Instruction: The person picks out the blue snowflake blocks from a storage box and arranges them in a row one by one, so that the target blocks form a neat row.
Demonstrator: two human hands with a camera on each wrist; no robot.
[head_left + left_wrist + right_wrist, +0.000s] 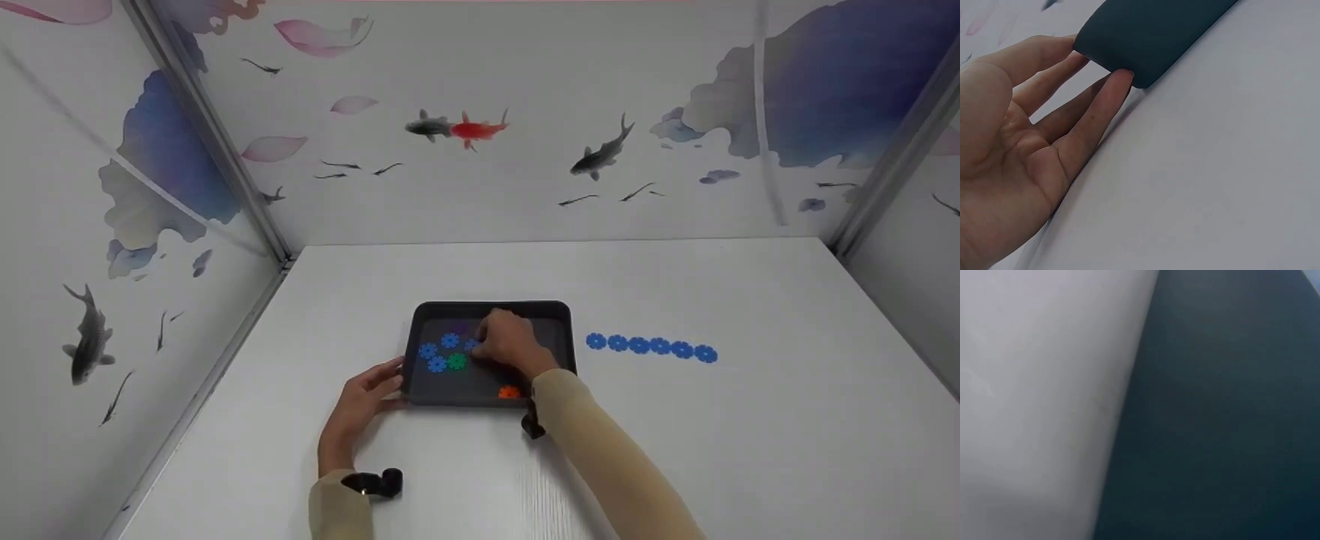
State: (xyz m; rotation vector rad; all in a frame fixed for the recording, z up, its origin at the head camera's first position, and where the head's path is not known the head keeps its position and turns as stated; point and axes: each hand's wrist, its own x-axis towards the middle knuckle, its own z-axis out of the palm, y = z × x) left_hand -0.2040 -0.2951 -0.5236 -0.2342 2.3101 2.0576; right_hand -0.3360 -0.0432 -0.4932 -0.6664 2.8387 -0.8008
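A dark tray (465, 400) lies on the white table and holds several flower-shaped plastic discs. My left hand (361, 401) touches the tray's left side with fairly straight fingers; the left wrist view shows its fingertips (1124, 79) against the tray's outer wall (1145, 39). Reaching over the tray, my right hand (512, 342) has curled fingers and pinches a blue disc (470, 345), partly hidden by them. Near it lie other blue discs (449, 340), a green disc (456, 361) and a dim purple disc (460, 328). An orange disc (508, 391) is by the near wall.
To the right of the tray, a row of several blue discs (639, 345) lies on the table (750, 442). Patterned panels (525, 67) stand behind and at both sides. The right wrist view holds only a pale surface and a dark tray surface (1213, 410), with no hand visible.
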